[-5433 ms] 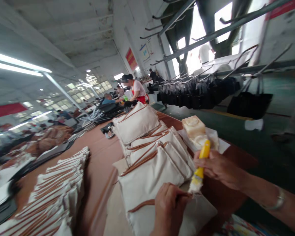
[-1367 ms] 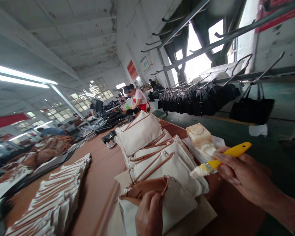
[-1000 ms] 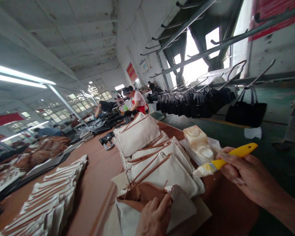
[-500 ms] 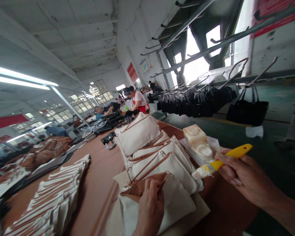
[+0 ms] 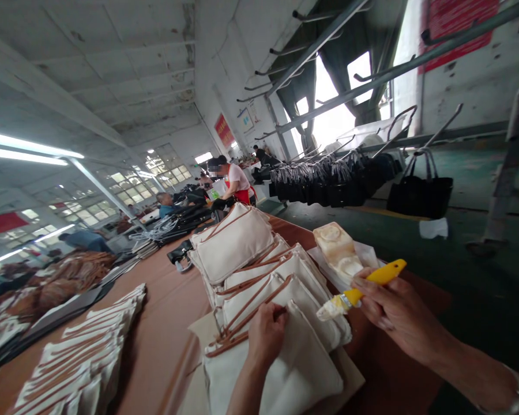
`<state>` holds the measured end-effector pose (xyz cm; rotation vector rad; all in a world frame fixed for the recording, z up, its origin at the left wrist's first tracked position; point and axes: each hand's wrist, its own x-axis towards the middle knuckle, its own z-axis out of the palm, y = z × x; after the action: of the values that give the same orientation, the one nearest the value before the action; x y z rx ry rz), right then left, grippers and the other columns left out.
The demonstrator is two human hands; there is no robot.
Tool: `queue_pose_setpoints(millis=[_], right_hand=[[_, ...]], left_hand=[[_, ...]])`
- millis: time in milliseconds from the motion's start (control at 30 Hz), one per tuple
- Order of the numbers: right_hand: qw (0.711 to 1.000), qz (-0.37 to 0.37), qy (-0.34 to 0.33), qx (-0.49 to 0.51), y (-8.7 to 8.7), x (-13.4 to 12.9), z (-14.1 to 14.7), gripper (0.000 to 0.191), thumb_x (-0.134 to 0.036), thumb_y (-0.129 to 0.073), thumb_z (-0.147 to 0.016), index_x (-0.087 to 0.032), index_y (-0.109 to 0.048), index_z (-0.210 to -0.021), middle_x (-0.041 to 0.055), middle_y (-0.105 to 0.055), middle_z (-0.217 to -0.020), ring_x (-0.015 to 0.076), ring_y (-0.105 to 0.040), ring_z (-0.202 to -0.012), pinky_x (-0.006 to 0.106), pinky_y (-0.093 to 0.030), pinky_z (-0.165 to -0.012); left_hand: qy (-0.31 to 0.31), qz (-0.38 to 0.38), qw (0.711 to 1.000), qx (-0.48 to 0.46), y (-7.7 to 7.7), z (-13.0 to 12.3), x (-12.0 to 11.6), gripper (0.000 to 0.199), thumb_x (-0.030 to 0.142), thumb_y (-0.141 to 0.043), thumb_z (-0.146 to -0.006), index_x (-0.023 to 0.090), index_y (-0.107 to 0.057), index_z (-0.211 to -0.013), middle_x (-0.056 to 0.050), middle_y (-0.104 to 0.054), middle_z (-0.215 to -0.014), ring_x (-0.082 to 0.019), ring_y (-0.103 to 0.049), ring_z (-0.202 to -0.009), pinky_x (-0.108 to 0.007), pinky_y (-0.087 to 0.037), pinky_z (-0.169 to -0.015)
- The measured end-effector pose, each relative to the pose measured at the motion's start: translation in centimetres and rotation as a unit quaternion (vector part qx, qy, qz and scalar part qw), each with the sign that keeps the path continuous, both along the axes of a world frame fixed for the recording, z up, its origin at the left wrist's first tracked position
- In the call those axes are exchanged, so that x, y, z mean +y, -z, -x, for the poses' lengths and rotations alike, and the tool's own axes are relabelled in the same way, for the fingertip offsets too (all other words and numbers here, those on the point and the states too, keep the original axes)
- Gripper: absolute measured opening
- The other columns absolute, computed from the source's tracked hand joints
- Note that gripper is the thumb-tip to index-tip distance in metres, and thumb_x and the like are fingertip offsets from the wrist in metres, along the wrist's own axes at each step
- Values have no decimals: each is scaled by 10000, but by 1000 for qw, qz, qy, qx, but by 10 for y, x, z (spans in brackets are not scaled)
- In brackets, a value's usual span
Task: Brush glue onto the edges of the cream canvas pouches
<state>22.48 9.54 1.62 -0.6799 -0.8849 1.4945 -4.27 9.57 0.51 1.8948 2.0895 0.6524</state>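
My right hand (image 5: 389, 308) is closed around the yellow handle of a paintbrush (image 5: 383, 274). Whitish paste coats its bristles, which point left over the stack. Low in the middle lies the front cream-coloured fabric pouch (image 5: 277, 374), trimmed in brown along its top. My left hand (image 5: 266, 337) is closed at that top edge, the fingertips pinching it and partly hidden. Behind it several similar cream pouches (image 5: 236, 242) overlap in a leaning stack. Just beyond the brush, a cut-open plastic container (image 5: 335, 248) with pale residue rests on a white sheet.
A row of cream pieces with brown edges (image 5: 86, 346) lies on the brown tabletop (image 5: 162, 328) at left. Brown material (image 5: 75, 274) is heaped farther left. Black bags (image 5: 337, 181) hang from a metal rack at right. A person in a red apron (image 5: 240, 181) works beyond the table.
The brush has moved left and slightly down over the pouches. My left hand has shifted along the front pouch's top edge, and its raised brown flap now lies closed. The view has turned slightly right.
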Motion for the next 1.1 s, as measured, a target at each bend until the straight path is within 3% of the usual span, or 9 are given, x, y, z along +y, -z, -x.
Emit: queue_pose_setpoints(millis=[267,467,633,767,867,1000,1100], right_hand=[[990,-59,-36,-126,-8,3,37,327,-463,-686,-840,-162,-572,-783,-67,-395,-475,82,-319,-425,198,-228,-410],[965,-140,16,-220,-6,11,45,262,-426,-649,-876,-172,-613,-826,-46,-422,-513,125,-384,-461,232,-300,-425],[947,-190,71,-248,-16,1,33,231,-386,-590,-925,-183,-614,-819,-17,-486,-607,146,-449,-545,258,-372,-523],[938,-229,38,-259,-19,-6,33,203,-341,-577,-932,-185,-603,-804,-7,-526,-654,161,-503,-615,266,-408,-604],[933,-232,51,-270,-19,-2,30,185,-333,-587,-923,-182,-607,-818,-9,-525,-646,159,-502,-607,267,-402,-596],[943,-186,83,-264,-25,4,14,247,-394,-568,-934,-175,-600,-822,-25,-461,-598,132,-423,-531,252,-344,-507],[962,-138,30,-234,-28,5,6,297,-448,-592,-915,-165,-583,-822,-43,-414,-561,110,-370,-495,232,-292,-458]], left_hand=[[23,19,991,-127,-8,-9,-28,179,309,-604,-809,168,-713,-829,-30,-704,-784,-177,-651,-743,-255,-479,-669],[66,4,982,-177,-20,-20,-48,150,295,-621,-816,180,-705,-768,-2,-565,-771,-142,-564,-704,-236,-421,-629],[57,9,979,-198,-24,-24,-50,187,342,-647,-816,178,-720,-765,0,-538,-744,-143,-535,-686,-239,-405,-627],[68,-12,976,-208,-19,-26,-54,201,374,-664,-820,188,-724,-773,-4,-552,-753,-140,-549,-676,-226,-413,-600],[99,-61,976,-184,-9,-28,-63,204,377,-635,-861,207,-718,-784,-6,-563,-752,-128,-555,-645,-217,-416,-578],[140,-158,971,-107,5,-30,-77,200,372,-579,-918,242,-716,-854,-23,-601,-781,-138,-593,-690,-229,-459,-630],[167,-224,959,-46,11,-32,-84,170,353,-569,-931,252,-697,-880,-29,-609,-799,-150,-611,-745,-243,-483,-676]])
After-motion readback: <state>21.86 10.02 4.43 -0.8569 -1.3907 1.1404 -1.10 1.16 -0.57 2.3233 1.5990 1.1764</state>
